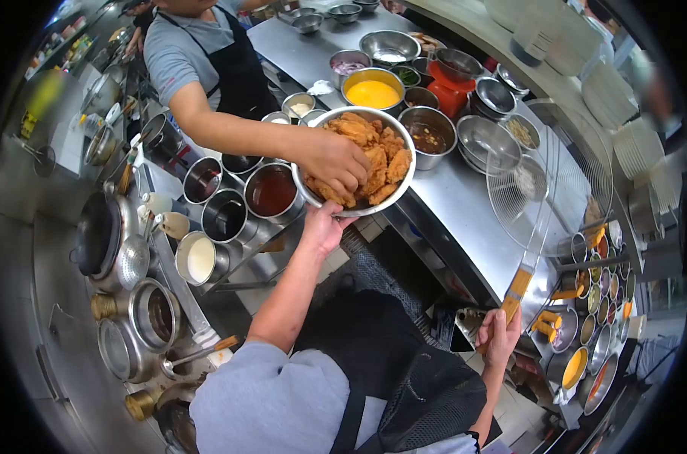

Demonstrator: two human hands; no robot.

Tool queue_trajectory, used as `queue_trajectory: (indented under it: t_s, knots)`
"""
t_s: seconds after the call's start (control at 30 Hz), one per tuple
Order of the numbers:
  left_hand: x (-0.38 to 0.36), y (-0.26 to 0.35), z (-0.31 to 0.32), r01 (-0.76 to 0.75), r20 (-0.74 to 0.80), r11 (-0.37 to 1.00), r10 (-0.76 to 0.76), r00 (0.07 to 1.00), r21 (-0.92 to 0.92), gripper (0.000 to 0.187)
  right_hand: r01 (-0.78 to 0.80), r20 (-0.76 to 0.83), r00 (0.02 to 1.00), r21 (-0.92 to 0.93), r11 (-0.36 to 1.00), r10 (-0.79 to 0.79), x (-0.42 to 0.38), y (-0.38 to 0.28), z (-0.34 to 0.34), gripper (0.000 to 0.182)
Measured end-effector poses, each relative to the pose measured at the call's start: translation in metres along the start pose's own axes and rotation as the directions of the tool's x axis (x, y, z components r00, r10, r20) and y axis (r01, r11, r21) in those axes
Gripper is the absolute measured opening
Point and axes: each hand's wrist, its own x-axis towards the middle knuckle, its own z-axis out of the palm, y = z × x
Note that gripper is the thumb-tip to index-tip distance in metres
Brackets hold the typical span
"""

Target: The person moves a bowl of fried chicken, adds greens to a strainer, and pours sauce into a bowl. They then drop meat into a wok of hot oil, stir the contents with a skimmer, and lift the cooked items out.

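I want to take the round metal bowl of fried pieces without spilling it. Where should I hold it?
Grip the round metal bowl at its bare rim and come from below: the golden fried pieces heap high, the left hand already supports the near edge, and a co-worker's hand covers the top.

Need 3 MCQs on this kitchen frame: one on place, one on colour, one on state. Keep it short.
1. Where is the metal bowl of fried pieces?
A. held up in the left hand
B. on the floor
C. inside the wok

2. What colour is the sauce in the yellow-sauce bowl?
A. green
B. yellow
C. blue

3. What is the right hand doing?
A. hanging free
B. gripping the handle of the wire skimmer
C. pressed flat on the counter

Answers: A, the left hand grips the bowl's lower rim while a co-worker's hand reaches into it; B, the sauce is bright yellow; B, the fingers wrap the handle.
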Motion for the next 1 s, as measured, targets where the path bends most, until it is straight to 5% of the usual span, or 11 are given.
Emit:
queue_trajectory:
  t_s: [0.2,0.57,0.67,0.8,1.0]
  knots:
    - [0.017,0.043,-0.016,-0.141,0.013,0.99,0.141,0.99,-0.029,0.062,-0.043,-0.097,0.994,0.025,0.999,0.046,-0.014,0.023,-0.001,0.032]
    - [0.047,0.081,-0.034,-0.256,0.033,0.964,0.259,0.965,-0.078,0.06,-0.008,-0.238,0.971,0.099,0.995,0.032,-0.014,0.046,0.007,0.034]
    - [0.055,0.08,-0.047,-0.244,0.051,0.968,0.247,0.968,-0.054,0.063,-0.056,-0.172,0.982,0.12,0.991,0.076,-0.02,0.047,0.006,0.041]
    - [0.06,0.08,-0.061,-0.155,0.086,0.987,0.158,0.984,-0.042,0.068,-0.138,-0.201,0.962,0.227,0.964,0.185,-0.028,0.063,-0.003,0.03]
    - [0.032,0.072,-0.043,-0.072,0.092,0.987,0.059,0.994,0.144,0.065,-0.036,-0.218,0.97,0.289,0.957,0.103,-0.047,0.064,-0.009,0.036]
